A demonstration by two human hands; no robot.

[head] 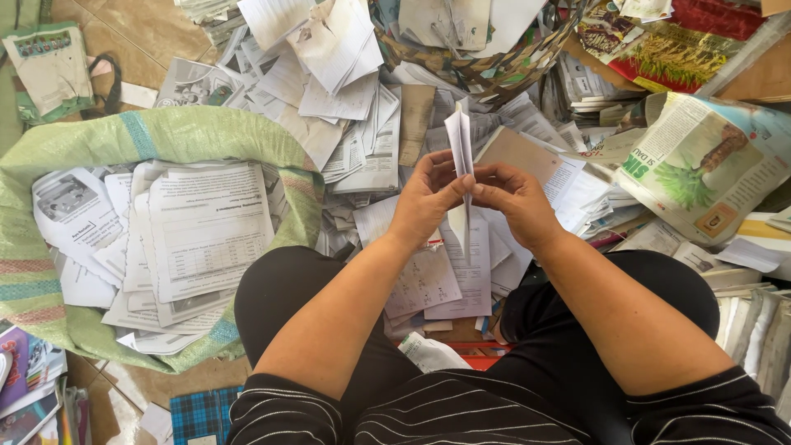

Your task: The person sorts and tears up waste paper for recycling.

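Observation:
A thin stack of white paper sheets (460, 140) stands edge-on in front of me, pinched between both hands. My left hand (426, 200) grips it from the left, thumb against the sheets. My right hand (517, 203) holds it from the right, fingers curled around the edge. The sheets hang down between my wrists and rise above my fingers. Below my hands, printed pages (437, 284) lie loose on the floor between my knees.
A green woven sack (165, 136) lies open at the left, filled with printed sheets (206, 227). A woven basket (486, 70) of papers stands at the top. Magazines (709, 161) and stacked booklets (754, 330) crowd the right. Brown floor tiles (140, 33) show at top left.

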